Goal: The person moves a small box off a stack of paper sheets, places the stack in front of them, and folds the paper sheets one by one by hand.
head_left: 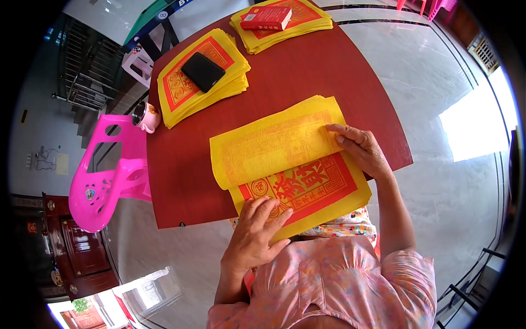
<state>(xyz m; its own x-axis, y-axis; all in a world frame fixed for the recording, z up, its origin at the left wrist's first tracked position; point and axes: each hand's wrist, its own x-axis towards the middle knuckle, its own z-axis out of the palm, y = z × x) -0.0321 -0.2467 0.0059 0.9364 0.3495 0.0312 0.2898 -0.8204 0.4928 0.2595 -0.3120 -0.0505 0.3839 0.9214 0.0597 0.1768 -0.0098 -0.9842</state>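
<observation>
Yellow papers (pixel 274 145) lie under the loosely spread left hand (pixel 256 233), right hand (pixel 363 152) pinching an edge; a mug (pixel 148 118) looks dark inside.

Open red tabletop (pixel 285 74) across upper centre and right of centre, paper stack (pixel 174 90) under black phone (pixel 203 72) barring upper left, second stack (pixel 309 22) under red book (pixel 266 18) at top centre, turned-up yellow sheet (pixel 274 143), left hand (pixel 256 230) and right hand (pixel 361 151) blocking the middle.

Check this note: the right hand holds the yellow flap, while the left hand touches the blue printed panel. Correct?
Not quite: the head view shows the printed panel is red, not blue. The right hand holds the yellow flap, and the left hand touches that panel.
</observation>
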